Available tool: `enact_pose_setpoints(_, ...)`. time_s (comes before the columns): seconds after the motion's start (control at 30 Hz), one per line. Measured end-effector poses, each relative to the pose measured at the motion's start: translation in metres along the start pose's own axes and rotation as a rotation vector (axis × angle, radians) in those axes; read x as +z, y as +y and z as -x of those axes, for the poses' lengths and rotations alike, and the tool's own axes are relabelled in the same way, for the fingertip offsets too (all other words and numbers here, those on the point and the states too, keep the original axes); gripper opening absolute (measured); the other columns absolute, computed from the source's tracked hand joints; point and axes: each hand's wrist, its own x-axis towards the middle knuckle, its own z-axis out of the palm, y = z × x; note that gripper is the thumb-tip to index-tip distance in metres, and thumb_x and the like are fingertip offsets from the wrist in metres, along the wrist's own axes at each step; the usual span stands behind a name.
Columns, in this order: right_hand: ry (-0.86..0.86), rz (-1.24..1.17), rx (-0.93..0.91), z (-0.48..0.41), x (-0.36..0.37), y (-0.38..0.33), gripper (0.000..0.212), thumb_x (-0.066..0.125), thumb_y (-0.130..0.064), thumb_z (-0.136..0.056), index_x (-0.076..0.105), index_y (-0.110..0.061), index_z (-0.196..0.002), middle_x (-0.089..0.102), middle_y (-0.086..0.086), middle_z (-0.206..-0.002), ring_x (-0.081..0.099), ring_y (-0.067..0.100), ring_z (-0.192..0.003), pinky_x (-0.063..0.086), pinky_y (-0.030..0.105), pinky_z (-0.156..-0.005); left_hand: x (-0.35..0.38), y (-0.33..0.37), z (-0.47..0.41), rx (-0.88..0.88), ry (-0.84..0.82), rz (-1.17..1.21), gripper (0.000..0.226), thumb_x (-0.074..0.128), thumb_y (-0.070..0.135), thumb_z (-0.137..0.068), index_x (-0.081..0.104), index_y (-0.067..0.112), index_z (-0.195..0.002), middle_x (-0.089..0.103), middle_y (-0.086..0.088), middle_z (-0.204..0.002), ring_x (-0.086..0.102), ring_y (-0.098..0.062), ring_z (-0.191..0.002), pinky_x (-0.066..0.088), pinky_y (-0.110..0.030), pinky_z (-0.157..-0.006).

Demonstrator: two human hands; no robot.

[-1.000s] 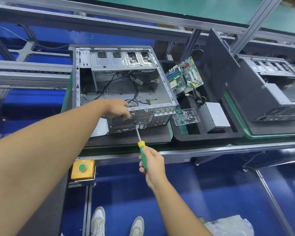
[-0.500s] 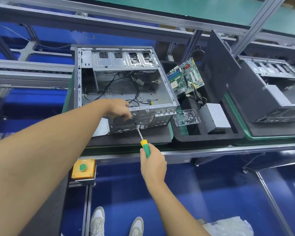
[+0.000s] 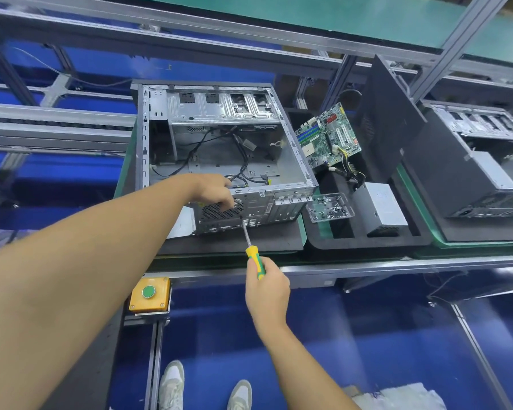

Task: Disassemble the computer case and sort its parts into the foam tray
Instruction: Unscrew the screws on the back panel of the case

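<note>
Open grey sheet-metal computer case (image 3: 214,113) is laid on its side on a black foam pad on the counter (image 3: 367,263), open side up, with loose black cables seen inside. Left grip (image 3: 216,193) is placed on the case's near rear edge, fingers curled over the rim just above the round fan grille (image 3: 216,213); the rim is held. Right grip (image 3: 267,291) is wrapped round the yellow-and-green handle of a screwdriver (image 3: 253,255), below and right of the left grip, out past the counter's front edge. The steel shaft is angled up and left from the right grip. Its tip is set against the rear panel at the grille's right edge, close under the left grip's fingers. Whether a screw is engaged cannot be told.

Right of both grips, a black foam tray (image 3: 367,242) is seen just beside the case. In it:
- A green motherboard (image 3: 328,137) is propped tilted at the far end.
- A grey box power supply (image 3: 381,207) is at the near right.
- A clear plastic dish of small screws (image 3: 329,207) is at the near left, nearest the case.

A black side panel (image 3: 388,119) is stood leaning at the tray's right side. Further right a second dark chassis (image 3: 471,179) is seen. Below the left grip, a yellow box with green button (image 3: 149,292) is fixed under the counter edge. Light shoes (image 3: 172,383) are seen on the blue floor below the right grip.
</note>
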Motion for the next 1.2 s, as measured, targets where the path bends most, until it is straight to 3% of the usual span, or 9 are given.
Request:
enact_pose_setpoints(0.1,0.003,0.085,-0.074,0.001,0.001,0.003,0.023,0.052,-0.039,-0.101,0.059,-0.022,-0.087,0.058,-0.007,-0.072,0.049,0.012,-0.061,0.036,0.026,-0.053,0.000,-0.001,0.000,0.000,0.000,-0.005,0.074,0.066,0.019,-0.077,0.042,0.011,-0.146,0.041,-0.006,-0.152,0.048,-0.023,-0.115,0.045,-0.033,-0.088)
enact_pose_setpoints(0.23,-0.464,-0.996,0.544,-0.015,-0.010,-0.001,0.027,0.054,-0.026,-0.100,0.068,-0.005,-0.109,0.058,0.004,-0.073,0.050,0.014,-0.054,0.030,0.022,-0.036,0.000,-0.001,0.000,-0.001,-0.003,0.000,0.073,0.067,0.019,-0.076,0.044,0.010,-0.145,0.042,-0.007,-0.152,0.048,-0.025,-0.123,0.045,-0.038,-0.095)
enact_pose_setpoints(0.37,-0.708,-1.418,0.721,-0.020,-0.013,0.001,0.033,0.056,-0.017,-0.091,0.066,0.003,-0.115,0.057,0.007,-0.081,0.050,0.013,-0.057,0.032,0.018,-0.032,0.000,0.000,-0.001,0.005,-0.007,0.002,0.060,0.068,0.017,-0.075,0.053,0.010,-0.133,0.053,-0.006,-0.130,0.051,-0.023,-0.106,0.046,-0.033,-0.081)
enact_pose_setpoints(0.5,-0.554,-1.011,0.524,-0.018,-0.012,-0.003,0.022,0.053,-0.018,-0.100,0.070,-0.007,-0.109,0.059,0.004,-0.078,0.052,0.013,-0.056,0.034,0.022,-0.038,0.000,-0.001,-0.002,0.006,-0.020,0.010,0.041,0.067,0.022,-0.070,0.058,0.012,-0.109,0.056,-0.004,-0.117,0.053,-0.017,-0.091,0.042,-0.029,-0.072)
enact_pose_setpoints(0.67,-0.003,0.455,-0.160,-0.014,-0.012,0.007,0.022,0.052,-0.036,-0.101,0.058,-0.039,-0.122,0.051,-0.011,-0.086,0.050,0.014,-0.072,0.036,0.028,-0.057,-0.001,0.000,0.002,-0.013,-0.017,0.011,0.076,0.066,0.026,-0.065,0.051,0.010,-0.138,0.049,-0.005,-0.142,0.052,-0.026,-0.117,0.049,-0.041,-0.094)
enact_pose_setpoints(0.73,-0.056,0.145,-0.083,-0.016,-0.012,0.009,0.027,0.058,-0.033,-0.098,0.062,-0.035,-0.125,0.056,-0.011,-0.085,0.051,0.012,-0.067,0.036,0.022,-0.053,-0.002,0.000,0.005,-0.015,-0.020,0.019,0.080,0.066,0.027,-0.063,0.050,0.011,-0.139,0.046,-0.004,-0.148,0.050,-0.026,-0.123,0.046,-0.044,-0.101)
enact_pose_setpoints(0.87,-0.433,-0.807,0.491,-0.022,-0.019,0.000,0.030,0.052,-0.025,-0.099,0.068,-0.003,-0.113,0.071,0.011,-0.090,0.052,0.016,-0.054,0.036,0.025,-0.041,-0.002,0.001,0.006,-0.005,-0.017,0.032,0.080,0.066,0.025,-0.067,0.047,0.008,-0.143,0.041,-0.006,-0.153,0.047,-0.026,-0.128,0.045,-0.043,-0.103)
enact_pose_setpoints(1.0,-0.640,-0.906,0.595,-0.020,-0.023,0.000,0.038,0.043,-0.021,-0.102,0.066,0.006,-0.115,0.070,0.014,-0.086,0.057,0.018,-0.061,0.045,0.028,-0.048,-0.001,0.001,0.005,0.006,-0.021,0.015,0.070,0.066,0.022,-0.071,0.050,0.008,-0.138,0.045,-0.007,-0.146,0.049,-0.024,-0.119,0.047,-0.043,-0.100)
enact_pose_setpoints(1.2,-0.428,-0.699,0.443,-0.018,-0.020,0.003,0.016,0.067,-0.019,-0.095,0.056,-0.013,-0.104,0.059,0.004,-0.091,0.062,0.015,-0.063,0.055,0.031,-0.055,-0.002,0.002,0.008,0.006,-0.016,0.006,0.073,0.064,0.027,-0.063,0.055,0.005,-0.132,0.048,-0.006,-0.144,0.053,-0.027,-0.118,0.048,-0.044,-0.099)
